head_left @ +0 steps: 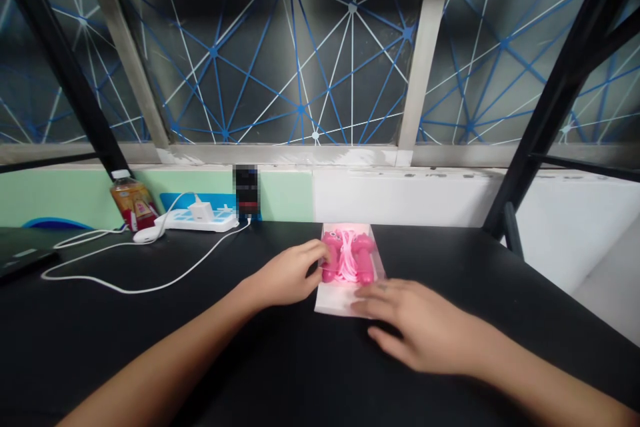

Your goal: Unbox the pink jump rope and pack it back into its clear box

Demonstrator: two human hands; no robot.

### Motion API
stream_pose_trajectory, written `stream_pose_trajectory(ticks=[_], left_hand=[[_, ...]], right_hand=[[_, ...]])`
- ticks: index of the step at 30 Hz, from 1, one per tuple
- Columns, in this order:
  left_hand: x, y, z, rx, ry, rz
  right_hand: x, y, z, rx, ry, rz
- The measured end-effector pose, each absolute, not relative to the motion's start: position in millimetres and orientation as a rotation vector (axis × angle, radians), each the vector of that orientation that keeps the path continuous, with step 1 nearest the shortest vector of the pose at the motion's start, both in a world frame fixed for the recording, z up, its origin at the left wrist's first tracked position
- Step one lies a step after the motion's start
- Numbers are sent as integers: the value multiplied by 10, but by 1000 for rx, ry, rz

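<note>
A jump rope (pixel 347 257) with bright pink handles and a bundled pale pink cord lies in an open, shallow white box (pixel 340 300). Its two handles rest on either side of the cord. At the box's left edge is my left hand (pixel 293 273), its fingers curled over the side wall near the left handle and the thumb against the outside. My right hand (pixel 420 323) is slightly blurred, fingers stretched out above the front right part of the box. Nothing shows in its grasp; whether the fingertips touch the box is unclear.
On the black table (pixel 280 360), a white power strip (pixel 175 219) with a plugged-in charger (pixel 201 211) stands at back left. A drink bottle (pixel 133 201), a white cable (pixel 125 291) and a pixelated dark device (pixel 247 190) are nearby. Black metal posts (pixel 540 107) flank the table.
</note>
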State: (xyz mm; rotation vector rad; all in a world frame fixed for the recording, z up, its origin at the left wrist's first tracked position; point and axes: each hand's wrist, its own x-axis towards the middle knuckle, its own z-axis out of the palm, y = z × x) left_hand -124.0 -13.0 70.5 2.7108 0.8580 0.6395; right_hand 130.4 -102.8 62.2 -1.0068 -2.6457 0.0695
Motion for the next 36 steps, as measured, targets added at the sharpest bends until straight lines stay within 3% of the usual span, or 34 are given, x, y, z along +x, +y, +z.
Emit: stream_pose_trajectory(ticks=[5,12,18,28,36], left_hand=[[-1271,-111,774,2647,839,613],[-1333,-155,787,2686,845,480],[-1328,-119,708,2708,869,573],[-1286,-154,722,2602,1098,469],[-1374,-70,757,2430,878,328]], right_hand=[[1395,-828,573,-1130,-2366,-131],[1401,-710,388,-1335,-2271,-112],[1473,-705,498,-1306,-2249,-76],[1508,-615,453,-1327,-2114,463],[1589,-678,545,-1200,-2264,770]])
